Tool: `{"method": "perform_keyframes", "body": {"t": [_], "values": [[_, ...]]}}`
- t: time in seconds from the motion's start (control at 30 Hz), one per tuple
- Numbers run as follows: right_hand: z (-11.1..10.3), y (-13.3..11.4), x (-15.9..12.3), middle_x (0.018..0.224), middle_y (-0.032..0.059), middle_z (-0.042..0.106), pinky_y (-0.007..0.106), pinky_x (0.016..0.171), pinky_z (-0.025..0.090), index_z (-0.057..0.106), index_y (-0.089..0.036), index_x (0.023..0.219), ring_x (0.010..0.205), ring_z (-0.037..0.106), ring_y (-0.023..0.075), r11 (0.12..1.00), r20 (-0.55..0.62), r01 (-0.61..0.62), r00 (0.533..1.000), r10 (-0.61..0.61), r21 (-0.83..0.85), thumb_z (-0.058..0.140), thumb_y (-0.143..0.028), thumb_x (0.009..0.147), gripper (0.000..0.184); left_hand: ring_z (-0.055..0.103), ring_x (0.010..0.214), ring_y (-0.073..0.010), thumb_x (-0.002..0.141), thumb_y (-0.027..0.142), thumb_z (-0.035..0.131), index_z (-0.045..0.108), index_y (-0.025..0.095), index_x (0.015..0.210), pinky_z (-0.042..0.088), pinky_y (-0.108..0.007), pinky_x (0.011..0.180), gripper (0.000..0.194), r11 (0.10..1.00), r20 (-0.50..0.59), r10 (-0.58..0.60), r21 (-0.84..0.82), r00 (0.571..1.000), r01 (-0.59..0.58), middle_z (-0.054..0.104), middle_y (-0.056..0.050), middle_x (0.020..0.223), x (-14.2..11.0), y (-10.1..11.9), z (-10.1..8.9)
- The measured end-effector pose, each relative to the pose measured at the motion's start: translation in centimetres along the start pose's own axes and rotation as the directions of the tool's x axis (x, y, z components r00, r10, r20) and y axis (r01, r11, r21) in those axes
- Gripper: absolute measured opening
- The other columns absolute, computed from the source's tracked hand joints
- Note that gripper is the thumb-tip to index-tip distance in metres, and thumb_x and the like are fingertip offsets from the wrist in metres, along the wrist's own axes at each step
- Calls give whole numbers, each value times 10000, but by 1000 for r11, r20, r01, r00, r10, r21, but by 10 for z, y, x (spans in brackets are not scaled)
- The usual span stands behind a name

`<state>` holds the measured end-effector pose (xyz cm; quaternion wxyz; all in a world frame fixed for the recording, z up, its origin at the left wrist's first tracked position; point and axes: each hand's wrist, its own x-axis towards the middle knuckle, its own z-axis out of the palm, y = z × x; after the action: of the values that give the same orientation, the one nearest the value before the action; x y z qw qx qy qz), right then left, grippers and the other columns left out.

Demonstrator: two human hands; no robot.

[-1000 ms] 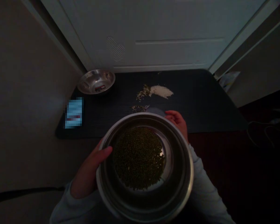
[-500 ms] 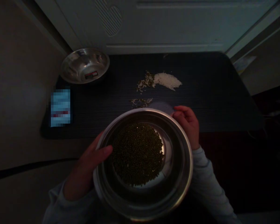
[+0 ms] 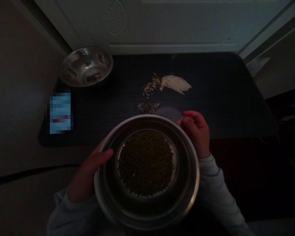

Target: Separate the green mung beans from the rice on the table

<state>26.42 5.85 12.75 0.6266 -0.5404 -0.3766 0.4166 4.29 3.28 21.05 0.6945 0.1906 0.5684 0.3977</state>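
Observation:
My left hand (image 3: 89,175) grips the left side of a steel bowl (image 3: 186,170), its thumb over the rim. Small dark green beans (image 3: 146,164), which look like mung beans, lie over the bowl's bottom. Beyond the bowl's far right rim, my right hand (image 3: 196,131) is closed in a pinch at the edge of a thin translucent rounded sheet (image 3: 168,112), partly hidden behind the bowl. On the dark table (image 3: 218,98) ahead lies a heap of white rice (image 3: 176,83), with a small patch of mixed beans and rice (image 3: 153,84) on its left. A thin scatter of grains (image 3: 148,106) lies nearer.
A second steel bowl (image 3: 86,67) with a dark label inside stands at the table's back left. In front of it lies a phone-like object (image 3: 60,113) with a lit, pixelated face. A pale panelled door (image 3: 177,26) rises behind the table. The room is dim.
The held bowl has shifted slightly left and levelled a little, and the beans now spread more evenly over its bottom. My right hand has barely moved. The view has shifted slightly.

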Motion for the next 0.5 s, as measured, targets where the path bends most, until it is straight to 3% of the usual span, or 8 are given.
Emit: {"method": "perform_keyframes", "body": {"t": [0.17,0.5], "values": [[1,-3,0,629,-48,563,256,564,429,564,-248,822,540,506,90,1000,-9,-16,1000,16,14,574,-246,734,89,587,1092,-270,728,264,535,574,326,1207,543,-349,814,485,999,25,-44,-7,999,44,724,61,621,-2,3,0],[1,0,-1,613,-59,564,239,570,424,588,-249,811,547,503,81,1000,-26,1,1000,-1,22,610,-276,726,92,507,1188,-279,694,346,581,430,355,1324,523,-356,870,648,999,-37,-30,12,999,31,756,91,757,-9,1,3]]}}
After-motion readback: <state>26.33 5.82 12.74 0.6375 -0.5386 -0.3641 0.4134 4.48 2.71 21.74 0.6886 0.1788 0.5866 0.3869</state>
